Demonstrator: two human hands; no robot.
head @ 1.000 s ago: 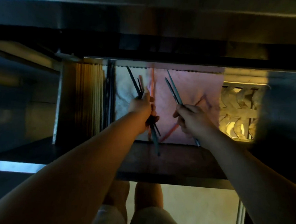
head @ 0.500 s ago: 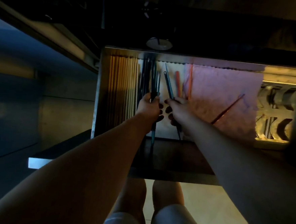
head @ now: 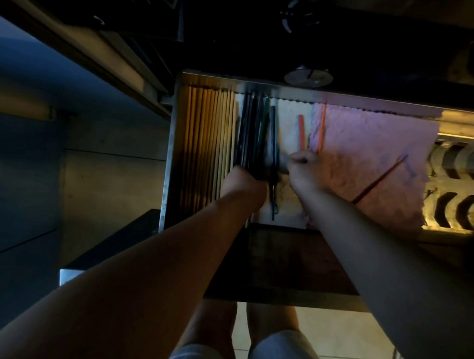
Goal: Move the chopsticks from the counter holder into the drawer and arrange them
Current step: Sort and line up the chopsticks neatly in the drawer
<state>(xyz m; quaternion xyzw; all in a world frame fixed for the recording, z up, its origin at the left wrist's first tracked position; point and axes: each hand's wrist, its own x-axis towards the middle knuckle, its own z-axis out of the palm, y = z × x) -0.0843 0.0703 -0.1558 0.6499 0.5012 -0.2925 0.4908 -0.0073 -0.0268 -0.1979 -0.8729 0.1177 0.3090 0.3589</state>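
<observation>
The drawer (head: 173, 147) is pulled open below me. A bunch of dark chopsticks (head: 249, 129) lies upright in it beside a row of wooden chopsticks (head: 207, 149). My left hand (head: 244, 180) is curled over the lower part of the dark bunch. A teal pair (head: 272, 153) lies just to its right, between my hands. My right hand (head: 303, 171) is closed in a fist over the lower ends of two orange chopsticks (head: 301, 130). One reddish chopstick (head: 379, 179) lies slanted and alone on the pink liner (head: 372, 149).
Pale spoons (head: 454, 180) fill the lit compartment at the drawer's right end. A round metal knob (head: 307, 77) sits on the dark counter edge above. The drawer's front panel (head: 280, 261) is under my forearms, with tiled floor and my knees below it.
The dark and teal chopsticks went from crossed to straight and parallel at the drawer's left. My right hand let go of the teal pair and shifted right to the orange chopsticks.
</observation>
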